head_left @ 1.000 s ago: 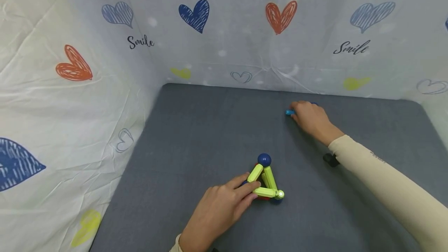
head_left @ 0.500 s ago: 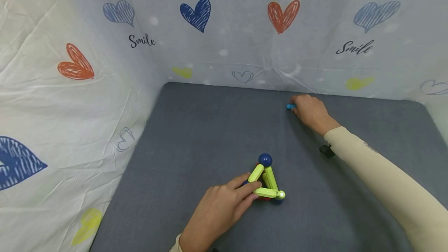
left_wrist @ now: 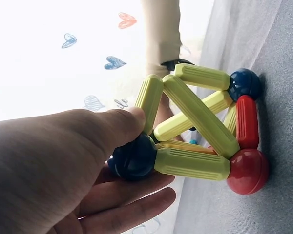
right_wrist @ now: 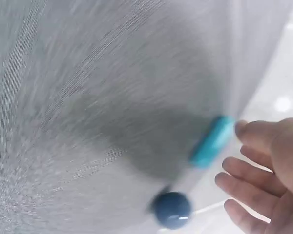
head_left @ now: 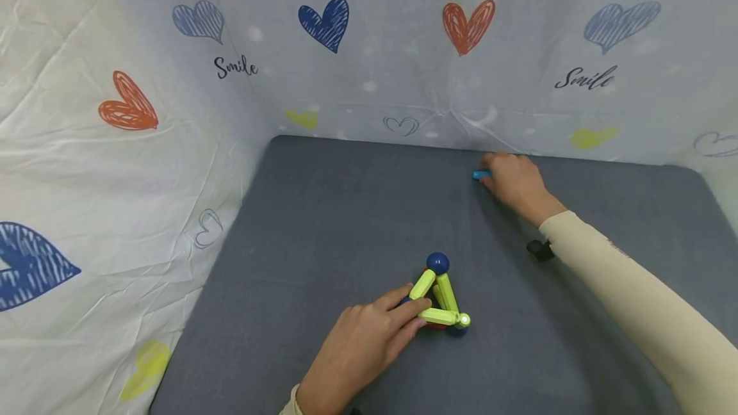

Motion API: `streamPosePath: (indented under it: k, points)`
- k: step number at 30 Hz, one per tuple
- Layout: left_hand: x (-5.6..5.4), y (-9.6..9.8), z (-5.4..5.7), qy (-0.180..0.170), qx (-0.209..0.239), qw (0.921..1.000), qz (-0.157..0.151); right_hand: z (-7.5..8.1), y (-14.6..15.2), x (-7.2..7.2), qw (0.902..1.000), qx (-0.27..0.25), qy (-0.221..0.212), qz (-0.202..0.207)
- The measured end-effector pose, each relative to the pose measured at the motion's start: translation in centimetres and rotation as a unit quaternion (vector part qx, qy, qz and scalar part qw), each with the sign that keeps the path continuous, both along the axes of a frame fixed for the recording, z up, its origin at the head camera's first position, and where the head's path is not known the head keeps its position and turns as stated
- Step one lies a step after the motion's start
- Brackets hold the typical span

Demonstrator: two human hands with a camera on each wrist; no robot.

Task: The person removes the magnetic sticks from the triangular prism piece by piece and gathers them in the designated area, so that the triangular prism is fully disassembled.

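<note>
My left hand (head_left: 363, 348) holds a frame of magnetic building rods and balls at one corner. In the left wrist view, the thumb presses a yellow-green rod (left_wrist: 150, 100), with the fingers behind the dark blue ball (left_wrist: 133, 157) at that corner. A red rod (left_wrist: 247, 122) and a red ball (left_wrist: 248, 170) sit low on the frame, by the table. My right hand (head_left: 515, 183) reaches to the back of the table. Its thumb tip is right at one end of a teal rod (right_wrist: 214, 141), the other fingers loosely spread. Beside the rod lies a dark blue ball (right_wrist: 172, 209).
The dark grey table (head_left: 323, 223) is bordered by a white cloth (head_left: 375, 69) with printed hearts at the back and left. A black wrist camera (head_left: 540, 250) hangs under the right sleeve.
My right hand and the teal rod have shifted slightly toward the table's back edge, and more of the rod shows beside the fingers. The left hand stays on the frame.
</note>
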State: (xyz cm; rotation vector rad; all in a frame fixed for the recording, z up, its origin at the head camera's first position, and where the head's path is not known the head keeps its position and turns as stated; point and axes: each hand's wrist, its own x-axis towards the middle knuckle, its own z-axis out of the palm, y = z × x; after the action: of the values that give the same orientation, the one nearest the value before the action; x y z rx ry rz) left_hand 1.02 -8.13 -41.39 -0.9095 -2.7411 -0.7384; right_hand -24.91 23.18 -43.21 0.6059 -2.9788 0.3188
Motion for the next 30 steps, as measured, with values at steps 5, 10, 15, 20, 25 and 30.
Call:
streamPosePath:
  k: [5, 10, 15, 20, 25, 30]
  points:
    - [-0.1, 0.0, -0.1, 0.005, 0.0, 1.0, 0.002, 2.6, -1.5, 3.6, 0.9981, -0.04, 0.034, 0.032]
    - [-0.2, -0.1, -0.2, 0.011, 0.003, 0.9999, 0.004, 5.1, -3.2, 8.8, 0.9932, -0.068, 0.044, 0.083]
    - [-0.2, -0.2, -0.2, 0.011, 0.005, 0.9999, 0.003, 6.4, -4.1, 13.6, 0.9874, -0.09, 0.028, 0.127]
    - [-0.3, 0.0, -0.2, 0.001, 0.004, 1.0, -0.001, 6.5, -4.4, 18.0, 0.9818, -0.102, 0.015, 0.159]
    - [-0.3, 0.1, -0.2, -0.007, 0.004, 1.0, -0.005, 5.9, -4.7, 21.3, 0.9749, -0.117, 0.025, 0.188]
    - [-0.3, 0.1, -0.1, -0.013, 0.006, 0.9999, -0.007, 4.8, -5.3, 23.3, 0.9666, -0.132, 0.062, 0.211]
